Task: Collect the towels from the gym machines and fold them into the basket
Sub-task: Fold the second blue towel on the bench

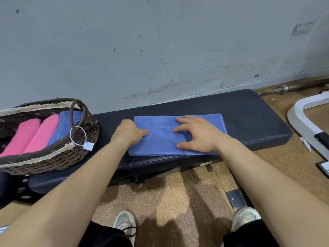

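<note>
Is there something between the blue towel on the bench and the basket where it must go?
Nothing lies on the bench pad between the blue towel and the basket. Only the basket's upright handle stands on the side facing the towel.

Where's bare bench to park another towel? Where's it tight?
Free: bench pad right of the blue towel, to its end; narrow strip behind the towel, by the wall. Tight: gap between basket and towel, where the left hand sits.

We saw bright, even light, soft shadows on the floor (178, 196) and beneath the right hand (197, 134), slight blur, and bowed edges.
</note>
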Action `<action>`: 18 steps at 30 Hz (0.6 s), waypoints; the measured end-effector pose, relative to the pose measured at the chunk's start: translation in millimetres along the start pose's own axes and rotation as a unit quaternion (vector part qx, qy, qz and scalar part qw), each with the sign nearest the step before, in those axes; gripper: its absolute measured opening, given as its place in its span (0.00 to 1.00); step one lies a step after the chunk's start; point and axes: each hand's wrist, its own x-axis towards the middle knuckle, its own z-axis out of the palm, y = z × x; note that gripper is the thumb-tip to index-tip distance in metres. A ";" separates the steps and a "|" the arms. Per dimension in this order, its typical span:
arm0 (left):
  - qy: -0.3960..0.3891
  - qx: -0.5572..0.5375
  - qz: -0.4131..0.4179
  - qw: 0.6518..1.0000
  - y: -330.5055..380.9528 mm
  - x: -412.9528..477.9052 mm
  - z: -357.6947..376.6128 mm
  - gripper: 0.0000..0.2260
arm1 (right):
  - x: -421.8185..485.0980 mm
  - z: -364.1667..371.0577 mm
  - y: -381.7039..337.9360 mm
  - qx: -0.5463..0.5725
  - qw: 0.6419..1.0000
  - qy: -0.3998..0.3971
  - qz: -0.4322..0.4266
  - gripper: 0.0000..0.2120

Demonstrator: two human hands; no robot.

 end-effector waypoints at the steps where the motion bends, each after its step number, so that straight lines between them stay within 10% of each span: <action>1: -0.010 -0.028 0.003 1.000 -1.6 3.2 -3.4 0.20 | 0.8 -1.2 1.7 0.007 1.000 -0.002 0.001 0.29; 8: -0.079 -0.247 0.001 0.966 0.7 6.5 -19.1 0.04 | 4.1 -9.6 9.5 0.058 0.998 -0.019 0.020 0.31; 18: -0.070 -0.377 0.063 0.921 8.3 8.6 -60.3 0.11 | 22.7 10.1 -25.6 0.072 0.997 0.011 0.006 0.32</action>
